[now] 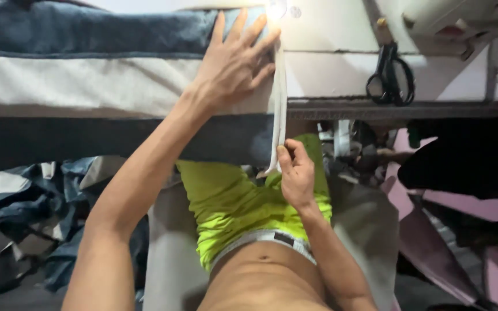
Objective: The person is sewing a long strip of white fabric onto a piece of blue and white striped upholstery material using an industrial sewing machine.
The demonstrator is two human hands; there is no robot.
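Our left hand (234, 63) lies spread flat on the denim fabric (87, 34) at upper centre. Our right hand (296, 173) pinches the white strip (279, 98) just below, mid-frame.

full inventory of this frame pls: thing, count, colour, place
fabric piece: 1, blue denim with a white band, flat on the table at left
white strip: 1, white, hanging over the table edge at centre
scissors: 1, black, on the table at right
table: 1, white top with a grey edge, across the top
fabric heap: 1, blue and white, low at left
shorts: 1, neon yellow-green, centre
left hand: 1, flat on the fabric piece
right hand: 1, pinching the white strip
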